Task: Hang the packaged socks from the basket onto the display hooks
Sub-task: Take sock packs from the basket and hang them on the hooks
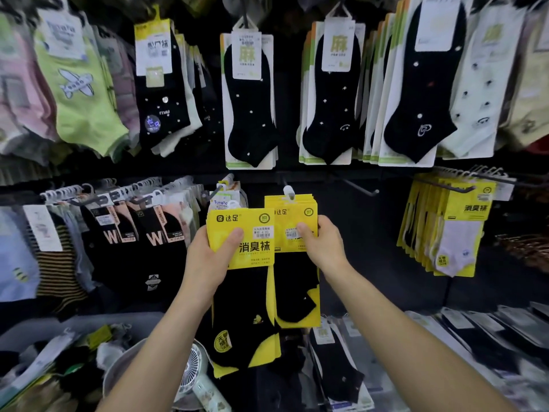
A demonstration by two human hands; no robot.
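Just ahead of the hands, on a display hook [287,190], stack of yellow sock packs [294,215] gripped by right hand [325,243]; left hand [212,257] clasping loose yellow pack [252,251] beside it. Below left hand, basket [59,325] holding more socks.

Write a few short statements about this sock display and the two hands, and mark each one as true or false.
1. The left hand holds a front yellow pack of black socks. True.
2. The right hand is empty. False: its fingers and thumb grip the rear yellow packs just behind the front one.
3. A green sock with an airplane hangs at the upper left. True.
4. The yellow packs on the right hook show a black sock in front. False: the front sock there is white.
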